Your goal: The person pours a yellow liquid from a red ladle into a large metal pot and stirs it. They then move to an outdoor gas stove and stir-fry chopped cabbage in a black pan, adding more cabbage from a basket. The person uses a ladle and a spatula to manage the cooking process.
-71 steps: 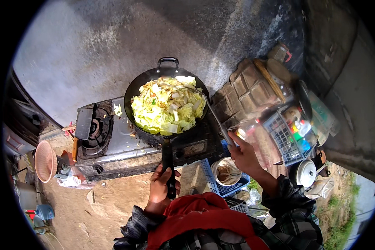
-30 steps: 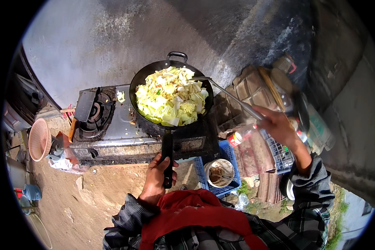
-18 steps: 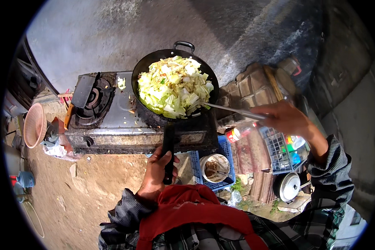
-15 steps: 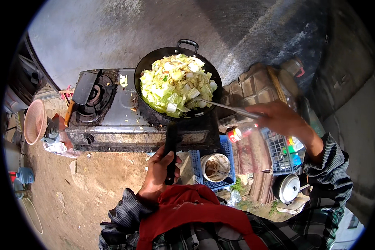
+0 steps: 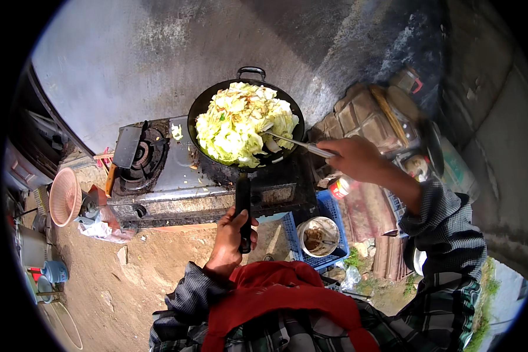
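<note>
A black wok (image 5: 192, 120) sits over the right side of the stove, heaped with chopped cabbage (image 5: 240, 126). My left hand (image 5: 232, 237) is wrapped round the wok's long black handle (image 5: 243, 199), which points toward me. In my right hand (image 5: 355, 157) is a metal spatula (image 5: 302, 144), gripped by its handle. Its head dips into the right side of the cabbage, so its shape is mostly hidden. Small orange-brown bits show among the pale green and white pieces.
The two-burner stove (image 5: 185, 199) stands against a grey wall. A cleaver (image 5: 126, 148) with a wooden handle lies across its left burner. A blue crate (image 5: 334, 214) holding a white tub (image 5: 318, 236) is at the right front. At left are a pink basket (image 5: 65, 196) and a blue bucket (image 5: 55, 271).
My right hand and the spatula have moved left, closer to the wok. The cabbage has shifted into a taller heap. My left hand keeps its hold on the handle; the view has shifted slightly.
</note>
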